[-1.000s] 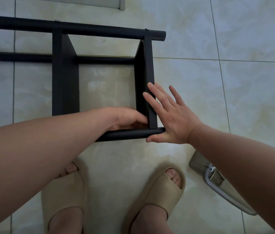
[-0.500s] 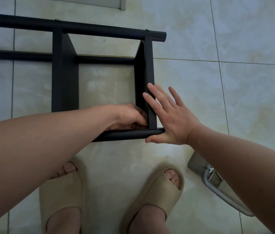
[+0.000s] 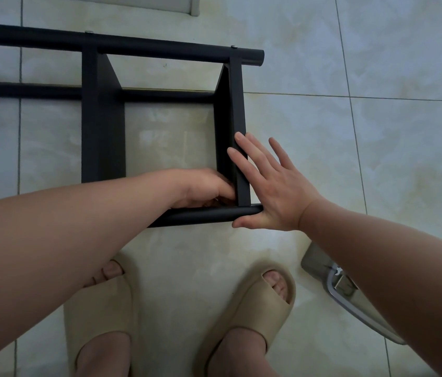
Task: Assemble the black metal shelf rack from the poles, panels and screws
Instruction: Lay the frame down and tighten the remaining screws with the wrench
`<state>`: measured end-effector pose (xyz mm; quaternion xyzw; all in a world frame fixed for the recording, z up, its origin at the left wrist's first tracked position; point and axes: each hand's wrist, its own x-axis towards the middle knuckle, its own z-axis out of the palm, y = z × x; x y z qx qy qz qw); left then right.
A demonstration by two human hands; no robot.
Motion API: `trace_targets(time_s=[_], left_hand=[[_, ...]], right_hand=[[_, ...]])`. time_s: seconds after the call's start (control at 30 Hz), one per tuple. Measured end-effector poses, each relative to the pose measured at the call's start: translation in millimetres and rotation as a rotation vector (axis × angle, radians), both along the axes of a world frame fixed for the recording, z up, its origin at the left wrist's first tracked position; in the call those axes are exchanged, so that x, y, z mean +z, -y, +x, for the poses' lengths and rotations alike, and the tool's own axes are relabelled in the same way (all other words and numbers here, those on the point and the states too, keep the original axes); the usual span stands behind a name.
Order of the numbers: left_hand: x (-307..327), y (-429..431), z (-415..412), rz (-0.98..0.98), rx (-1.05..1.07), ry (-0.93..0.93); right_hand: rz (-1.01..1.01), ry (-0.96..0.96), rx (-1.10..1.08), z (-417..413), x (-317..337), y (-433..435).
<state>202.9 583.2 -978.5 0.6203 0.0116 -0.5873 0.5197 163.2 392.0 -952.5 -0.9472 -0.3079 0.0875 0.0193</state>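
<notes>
The black rack lies on its side on the tiled floor. Its far pole [image 3: 160, 49] and near pole [image 3: 201, 214] are joined by a left panel [image 3: 100, 126] and a right panel [image 3: 237, 104]. My left hand [image 3: 201, 189] reaches inside the corner where the right panel meets the near pole. Its fingers are curled there, and what they hold is hidden. My right hand [image 3: 271, 191] lies flat with straight fingers against the outer face of the right panel, thumb by the near pole's end. Small screw heads show on top of the far pole.
A third black pole [image 3: 24, 89] runs along the floor under the rack. My feet in beige slippers [image 3: 255, 303] stand just below the near pole. A grey and silver object [image 3: 350, 295] lies at the right, partly under my forearm. A pale edge [image 3: 160, 2] sits at the top.
My left hand has shifted slightly up into the corner and its fingers have moved a little. My right hand and the rack have stayed put.
</notes>
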Motion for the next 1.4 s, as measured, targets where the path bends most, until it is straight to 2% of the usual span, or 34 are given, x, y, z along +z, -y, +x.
trace_targets(time_s=[0.13, 0.53, 0.73, 1.07, 1.27, 1.4], left_hand=[[1.4, 1.7, -1.2, 0.038, 0.029, 0.044], [-8.0, -0.8, -1.5, -0.146, 0.173, -0.172], [-7.5, -1.4, -2.6, -0.052, 0.061, -0.020], [-7.8, -2.5, -0.9, -0.148, 0.142, -0.135], [-9.2, -2.3, -2.3, -0.055, 0.079, -0.024], [-11.8, -2.2, -1.5, -0.063, 0.086, -0.044]], right_hand=[[-0.003, 0.008, 0.001, -0.6, -0.4, 0.3], [-0.010, 0.016, -0.001, -0.2, -1.3, 0.7], [-0.003, 0.017, -0.004, -0.7, -0.1, -0.3], [-0.009, 0.010, 0.001, -0.7, 0.8, -1.0], [-0.012, 0.010, -0.001, -0.9, 0.7, -1.2], [-0.019, 0.008, 0.000, -0.7, 0.3, -0.6]])
